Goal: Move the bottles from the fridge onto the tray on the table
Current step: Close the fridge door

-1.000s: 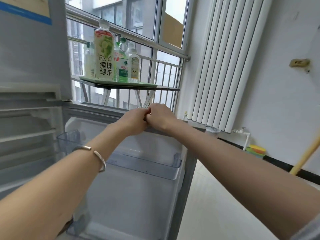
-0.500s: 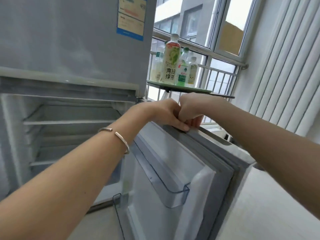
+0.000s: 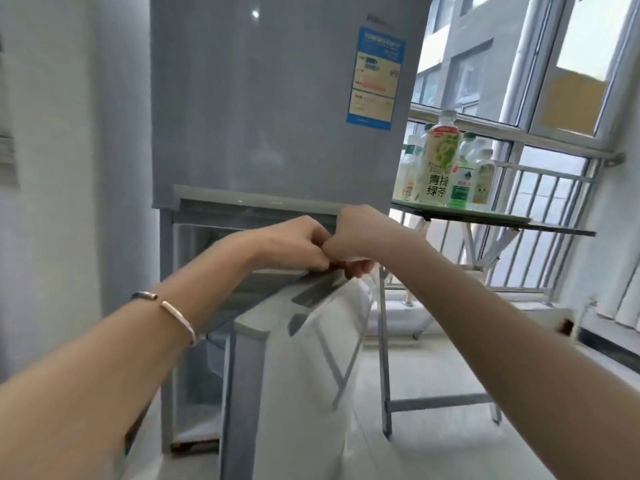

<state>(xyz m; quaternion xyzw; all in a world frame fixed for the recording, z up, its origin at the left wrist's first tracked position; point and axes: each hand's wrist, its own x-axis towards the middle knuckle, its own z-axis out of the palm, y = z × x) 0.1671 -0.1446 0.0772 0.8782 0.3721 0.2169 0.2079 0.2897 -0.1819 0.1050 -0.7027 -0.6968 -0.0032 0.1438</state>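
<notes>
Gripping the top edge of the pale grey lower fridge door (image 3: 270, 318), both hands sit knuckle to knuckle at the middle of the view. The left grip (image 3: 298, 244), on the arm with the thin metal bangle (image 3: 176, 313), has its fingers curled over the edge. The right grip (image 3: 356, 233) touches it, fingers hooked down over the same edge with the tips showing underneath. Neither holds a bottle.

The door stands ajar, its top edge running from the grips toward the viewer and leftward. The open lower compartment (image 3: 194, 306) lies to its left, and the little of it that shows holds no bottles. Above is the smooth, glossy grey upper fridge door (image 3: 259, 116) with a blue and cream energy label (image 3: 375, 77).

The clear plastic bottles (image 3: 462, 181) lie to the right of the grips and somewhat beyond them, so the right hand is nearer. They stand upright and close together on a flat green tray (image 3: 460, 216), which rests on the dark-topped folding table (image 3: 561, 232) by the barred window. The tallest bottle (image 3: 438, 161), with a pale green tea label and a white cap, stands at the front, and smaller capped ones stand beside and behind it.

Judging by this, the bottles are already moved, and swinging the door shut is what remains. The hooked fingertips would need to clear the edge before it meets the frame.
</notes>
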